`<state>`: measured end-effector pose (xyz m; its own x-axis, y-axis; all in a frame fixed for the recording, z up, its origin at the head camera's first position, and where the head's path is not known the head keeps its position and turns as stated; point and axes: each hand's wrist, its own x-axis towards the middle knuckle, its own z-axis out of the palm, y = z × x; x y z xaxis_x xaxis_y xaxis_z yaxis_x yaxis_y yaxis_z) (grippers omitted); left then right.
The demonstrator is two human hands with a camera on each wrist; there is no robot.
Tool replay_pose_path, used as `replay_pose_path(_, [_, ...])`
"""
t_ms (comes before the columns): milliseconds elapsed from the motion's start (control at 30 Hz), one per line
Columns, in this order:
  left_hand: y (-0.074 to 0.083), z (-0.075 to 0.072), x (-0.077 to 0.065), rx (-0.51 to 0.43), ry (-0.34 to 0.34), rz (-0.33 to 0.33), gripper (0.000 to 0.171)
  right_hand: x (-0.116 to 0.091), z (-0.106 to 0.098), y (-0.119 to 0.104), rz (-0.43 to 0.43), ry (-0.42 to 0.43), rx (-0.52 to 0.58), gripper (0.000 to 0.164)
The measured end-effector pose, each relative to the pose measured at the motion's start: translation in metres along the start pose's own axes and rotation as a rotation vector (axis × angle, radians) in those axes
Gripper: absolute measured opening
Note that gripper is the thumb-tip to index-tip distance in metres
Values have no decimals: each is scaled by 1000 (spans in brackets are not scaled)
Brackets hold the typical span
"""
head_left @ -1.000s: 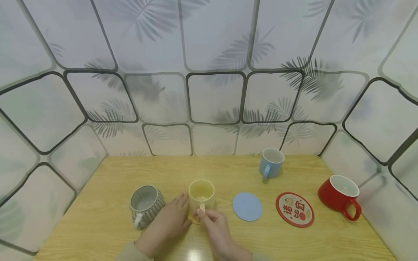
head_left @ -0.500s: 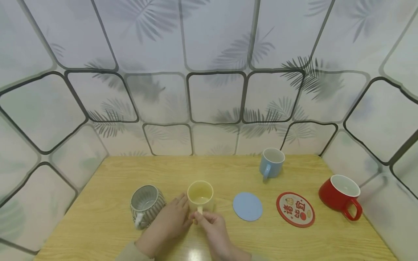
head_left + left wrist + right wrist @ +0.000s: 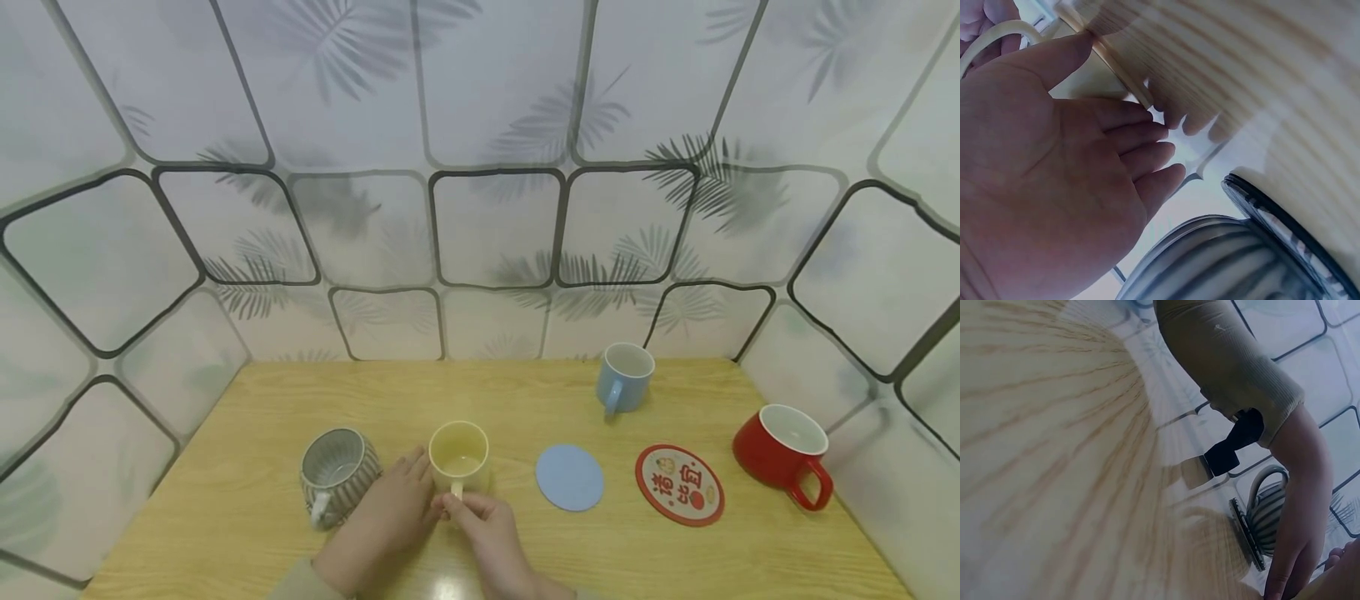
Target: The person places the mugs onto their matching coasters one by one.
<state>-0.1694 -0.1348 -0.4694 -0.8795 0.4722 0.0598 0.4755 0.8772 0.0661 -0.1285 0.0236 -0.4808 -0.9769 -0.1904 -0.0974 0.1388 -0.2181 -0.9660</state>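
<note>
My right hand (image 3: 495, 533) pinches the handle of a yellow mug (image 3: 477, 477) between thumb and fingers. The mug stands upright over a thin tan coaster (image 3: 1119, 72), whose edge shows in the left wrist view. My left hand (image 3: 397, 504) lies flat on its side to the left of the mug, fingers straight. In the left wrist view its thumb and index finger touch the coaster's edge. Left of this hand stands a grey ribbed mug (image 3: 341, 475) on a dark-rimmed coaster (image 3: 1297, 240). The right hand's fingertips are mostly hidden in the right wrist view.
A light blue round coaster (image 3: 570, 477) lies right of the yellow mug. Beyond it is a red-rimmed coaster (image 3: 680, 485) with printed characters. A blue mug (image 3: 622, 383) stands behind them, and a red mug (image 3: 768, 450) near the table's right edge. Patterned cloth (image 3: 495, 225) surrounds the table.
The yellow mug has shifted slightly left and toward me with my right hand on its handle. The coaster edge seen below it earlier is now covered. My left hand has stayed nearly still.
</note>
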Motion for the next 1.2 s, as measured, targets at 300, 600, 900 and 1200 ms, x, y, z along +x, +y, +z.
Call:
replay_pose_path(300, [-2,2,2,-5,4,0,65,-1,4,-2,-4,4,0,27])
replay_pose_path(600, [-2,3,2,6,27,2,64,0,1,-1,-26,-32,-7,28])
replay_pose_path(900, [-2,3,1,14,12,-6,67,1,-1,-3,-15,-48,-63,29])
replay_pose_path(1200, [-1,2,0,27,6,-8,69,-1,-6,-8,-49,-91,-186,23])
